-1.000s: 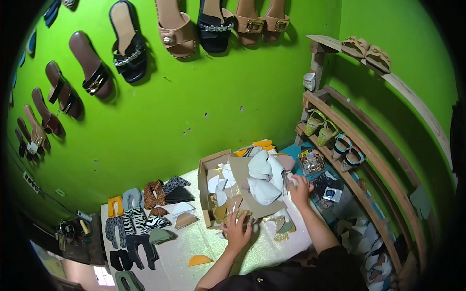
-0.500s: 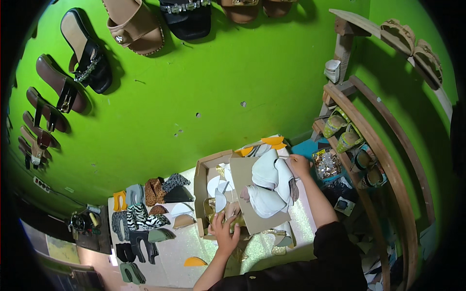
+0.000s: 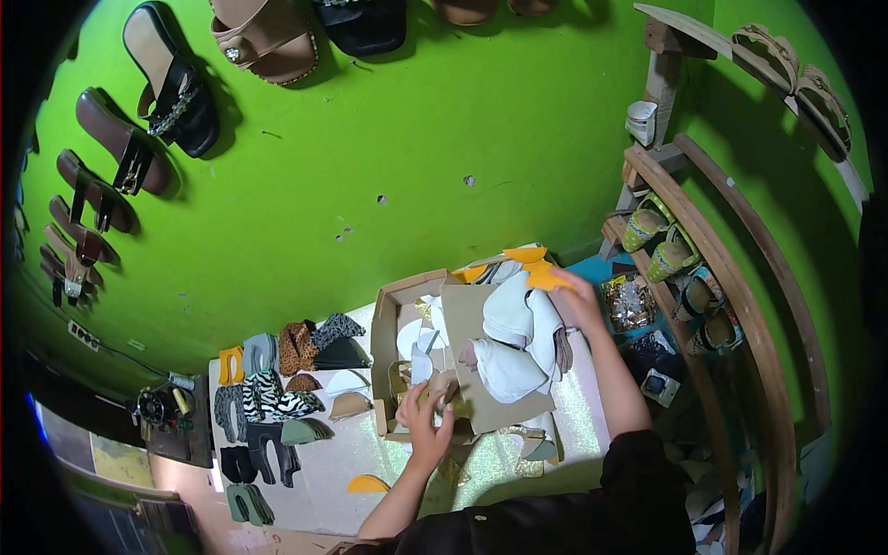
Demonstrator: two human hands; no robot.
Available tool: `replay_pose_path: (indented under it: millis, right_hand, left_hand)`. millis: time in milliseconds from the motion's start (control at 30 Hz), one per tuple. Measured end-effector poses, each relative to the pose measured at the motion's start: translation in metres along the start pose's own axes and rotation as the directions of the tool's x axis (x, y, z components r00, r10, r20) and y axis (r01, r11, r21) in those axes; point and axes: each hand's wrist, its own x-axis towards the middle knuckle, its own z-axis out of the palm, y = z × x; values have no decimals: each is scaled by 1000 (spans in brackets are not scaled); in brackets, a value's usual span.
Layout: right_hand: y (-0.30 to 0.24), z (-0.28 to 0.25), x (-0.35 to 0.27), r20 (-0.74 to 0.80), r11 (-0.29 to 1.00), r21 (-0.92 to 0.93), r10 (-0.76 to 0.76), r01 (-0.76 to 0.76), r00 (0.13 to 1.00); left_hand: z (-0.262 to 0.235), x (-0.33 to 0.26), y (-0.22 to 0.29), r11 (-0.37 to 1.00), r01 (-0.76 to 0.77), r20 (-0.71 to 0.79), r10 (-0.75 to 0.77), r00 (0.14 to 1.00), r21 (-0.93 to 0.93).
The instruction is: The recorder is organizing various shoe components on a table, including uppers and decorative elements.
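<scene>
At the back right of the table, my right hand [image 3: 580,302] pinches an orange cut-out piece [image 3: 544,275], beside a stack of pale, folded pieces [image 3: 509,314]. Another orange piece [image 3: 525,253] lies just behind it. My left hand [image 3: 424,427] is at the near edge of an open cardboard box [image 3: 385,333]. Its fingers are spread over the box, close to a tan piece [image 3: 444,383], and I see nothing held in them. White and grey half-round pieces [image 3: 422,363] lie inside the box. The pale stack rests on a brown cardboard flap [image 3: 460,319] to the right.
On the table's left stand rows of cut pieces, with zebra-print pieces [image 3: 268,398] among them. A lone orange half-round [image 3: 368,484] lies near the front edge. Sandals [image 3: 176,102] hang on the green wall. A wooden rack [image 3: 731,277] with shoes rises at the right.
My right hand has risen slightly at the back of the pale stack and now has an orange piece in its fingers. The left hand stays at the box. The view has shifted a little.
</scene>
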Motion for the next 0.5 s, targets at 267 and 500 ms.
replay_pose_path:
  millis: [267,500]
  right_hand:
    - [-54,85,-61,699,998,59,-60,26,713]
    - [67,39,75,59,853,-521,1,29,998]
  left_hand:
    - [34,37,5,669,340,325,-154,933,-661]
    - [53,29,10,818,364,274,-262,925,-447]
